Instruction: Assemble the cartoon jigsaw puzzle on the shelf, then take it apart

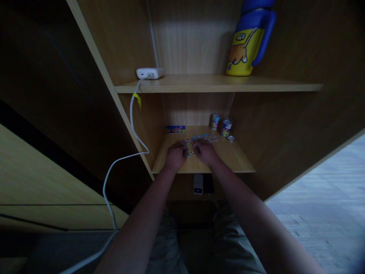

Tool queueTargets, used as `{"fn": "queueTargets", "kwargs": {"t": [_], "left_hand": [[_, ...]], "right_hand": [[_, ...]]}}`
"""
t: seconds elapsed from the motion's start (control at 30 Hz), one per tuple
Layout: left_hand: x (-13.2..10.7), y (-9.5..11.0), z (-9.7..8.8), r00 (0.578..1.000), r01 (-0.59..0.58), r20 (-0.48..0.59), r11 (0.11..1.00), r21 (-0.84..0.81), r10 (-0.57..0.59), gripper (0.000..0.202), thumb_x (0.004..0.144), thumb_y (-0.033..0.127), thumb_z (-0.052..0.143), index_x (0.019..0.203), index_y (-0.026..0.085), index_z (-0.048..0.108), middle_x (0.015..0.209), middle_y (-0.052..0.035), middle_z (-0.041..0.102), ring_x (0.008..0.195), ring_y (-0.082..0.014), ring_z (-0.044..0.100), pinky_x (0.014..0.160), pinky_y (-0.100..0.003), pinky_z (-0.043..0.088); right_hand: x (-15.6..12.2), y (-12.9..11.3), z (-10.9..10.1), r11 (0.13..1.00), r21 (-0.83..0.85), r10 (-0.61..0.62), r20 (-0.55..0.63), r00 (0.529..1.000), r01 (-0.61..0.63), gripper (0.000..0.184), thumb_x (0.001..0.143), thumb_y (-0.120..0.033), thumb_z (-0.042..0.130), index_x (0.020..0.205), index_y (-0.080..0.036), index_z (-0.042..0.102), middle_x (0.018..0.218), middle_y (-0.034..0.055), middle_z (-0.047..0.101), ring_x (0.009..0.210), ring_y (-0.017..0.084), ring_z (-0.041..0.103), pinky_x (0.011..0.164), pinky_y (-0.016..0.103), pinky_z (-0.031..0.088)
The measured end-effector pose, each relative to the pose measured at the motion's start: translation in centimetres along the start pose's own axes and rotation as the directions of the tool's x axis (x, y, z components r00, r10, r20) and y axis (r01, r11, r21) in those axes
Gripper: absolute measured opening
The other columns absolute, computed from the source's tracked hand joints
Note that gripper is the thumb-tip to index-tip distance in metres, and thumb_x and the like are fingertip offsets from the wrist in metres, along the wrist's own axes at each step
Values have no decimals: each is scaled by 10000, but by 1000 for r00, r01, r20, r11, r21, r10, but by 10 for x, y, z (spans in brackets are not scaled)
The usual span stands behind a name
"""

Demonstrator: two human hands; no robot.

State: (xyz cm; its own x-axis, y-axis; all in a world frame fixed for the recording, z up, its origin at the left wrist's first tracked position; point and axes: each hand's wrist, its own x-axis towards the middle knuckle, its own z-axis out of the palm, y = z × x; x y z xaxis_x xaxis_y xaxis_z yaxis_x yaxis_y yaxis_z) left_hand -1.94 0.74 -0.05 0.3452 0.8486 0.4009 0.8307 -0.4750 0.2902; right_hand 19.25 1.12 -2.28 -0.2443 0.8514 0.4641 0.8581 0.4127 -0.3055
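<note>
Both hands rest low over a wooden shelf (230, 160) on which small colourful flat pieces, apparently jigsaw puzzle pieces (209, 137), lie in a loose cluster. My left hand (176, 154) is at the left side of the pieces, its fingers curled in at their edge. My right hand (203, 151) is just to the right, fingers bent down onto the pieces. A few pieces show between the two hands. The fingertips are small and dim, so what each one pinches is hidden. Behind the left hand, a printed picture strip (175, 129) lies by the back wall.
Two small printed cans (215, 121) stand at the back right, with a round metal lid (231, 139) beside them. The upper shelf (194, 82) holds a white adapter (149, 73) and a blue-yellow bottle (246, 45). A white cable (107, 182) hangs at the left. A power bank (198, 184) is below.
</note>
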Motion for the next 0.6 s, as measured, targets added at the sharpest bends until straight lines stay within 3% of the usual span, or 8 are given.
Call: {"fn": "queueTargets", "kwargs": {"t": [0.2,0.4,0.6], "left_hand": [[-1,1,1,1000,21,-7,999,31,-21,132,997,269,708,1023,227,830,1185,-129,809,1139,-335,718,1013,-450,560],[-2,5,-1,993,111,-41,989,100,-108,194,1014,324,690,1039,196,834,1203,-181,802,1144,-367,720,979,-468,571],[-3,12,-7,989,143,5,974,174,-146,246,1053,342,635,1121,199,823,1284,-150,790,1201,-334,708,1030,-437,561]], "right_hand": [[1,3,3,997,-32,63,-25,998,-64,178,1046,-211,614,1088,-229,785,1254,126,782,1242,304,670,1154,454,486],[-2,-6,-3,996,-76,46,8,999,-45,169,1055,-350,685,1073,-232,804,1222,139,779,1215,318,671,1148,461,474],[-1,-6,-7,998,-42,39,59,997,-37,238,1056,-445,734,1028,-215,790,1209,126,780,1218,305,676,1127,443,476]]}}
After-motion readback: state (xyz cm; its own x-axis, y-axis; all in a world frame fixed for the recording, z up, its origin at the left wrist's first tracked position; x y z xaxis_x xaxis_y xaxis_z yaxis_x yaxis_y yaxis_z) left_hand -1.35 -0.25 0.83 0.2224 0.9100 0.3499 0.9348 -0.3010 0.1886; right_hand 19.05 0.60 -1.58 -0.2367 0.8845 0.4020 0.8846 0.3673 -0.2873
